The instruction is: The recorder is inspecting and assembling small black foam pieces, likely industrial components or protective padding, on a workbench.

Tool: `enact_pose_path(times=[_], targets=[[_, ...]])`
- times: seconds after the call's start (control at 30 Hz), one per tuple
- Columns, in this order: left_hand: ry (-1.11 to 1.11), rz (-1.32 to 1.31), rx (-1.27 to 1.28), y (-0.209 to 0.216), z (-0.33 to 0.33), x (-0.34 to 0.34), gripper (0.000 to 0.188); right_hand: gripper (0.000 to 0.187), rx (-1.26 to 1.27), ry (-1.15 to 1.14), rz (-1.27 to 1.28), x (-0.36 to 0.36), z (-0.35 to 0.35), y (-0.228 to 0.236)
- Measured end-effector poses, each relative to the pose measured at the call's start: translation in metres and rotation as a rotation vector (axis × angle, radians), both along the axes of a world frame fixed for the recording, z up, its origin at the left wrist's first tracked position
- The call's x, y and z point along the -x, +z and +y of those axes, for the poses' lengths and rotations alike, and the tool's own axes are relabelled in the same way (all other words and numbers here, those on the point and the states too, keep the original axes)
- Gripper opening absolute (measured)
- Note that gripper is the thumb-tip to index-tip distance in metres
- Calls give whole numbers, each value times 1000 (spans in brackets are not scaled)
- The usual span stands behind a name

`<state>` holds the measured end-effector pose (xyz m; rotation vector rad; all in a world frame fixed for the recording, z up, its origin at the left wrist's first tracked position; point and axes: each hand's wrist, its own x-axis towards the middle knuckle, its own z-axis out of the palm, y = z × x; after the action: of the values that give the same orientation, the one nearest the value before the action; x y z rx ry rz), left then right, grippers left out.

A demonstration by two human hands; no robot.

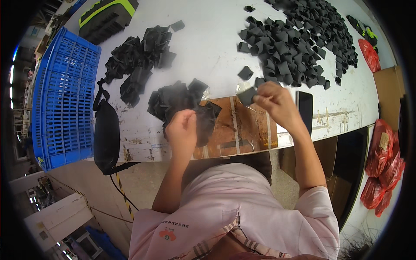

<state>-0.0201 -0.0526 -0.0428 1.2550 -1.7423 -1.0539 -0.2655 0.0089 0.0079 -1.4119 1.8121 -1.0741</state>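
As right grip point(276, 103) pinches, squarish piece point(246, 96), pointing left

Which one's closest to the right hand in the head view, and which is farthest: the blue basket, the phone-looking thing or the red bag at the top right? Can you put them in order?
From the right hand:
1. Phone-looking thing: just to its right.
2. Red bag: farther right and forward.
3. Blue basket: way over left.
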Motion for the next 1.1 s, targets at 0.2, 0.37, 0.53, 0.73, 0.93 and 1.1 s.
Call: enact_pose_path(times=[0.2, 0.37, 0.53, 0.73, 0.93, 1.1], targets=[[-250, -467, 272, 4, -11, 26, 37, 12, -396, 207, 455, 49, -43, -70], [-396, -780, 250, 9, -7, 46, 23, 17, -418, 284, 745, 116, -113, -88], [-423, -817, 398, -8, -11, 47, 10, 35, -89, 42, 724, 207, -174, -66], [-495, -818, 418, -5, -6, 42, 8, 29, 122, -241, 267, 156, -113, -20], [-503, -1015, 574, -22, 0, 40, 11, 18, -129, -186, -246, 30, 7, -22], [-466, -713, 462, -7, -3, 27, 13, 10, -125, -174, -338, -29, 56, -22]])
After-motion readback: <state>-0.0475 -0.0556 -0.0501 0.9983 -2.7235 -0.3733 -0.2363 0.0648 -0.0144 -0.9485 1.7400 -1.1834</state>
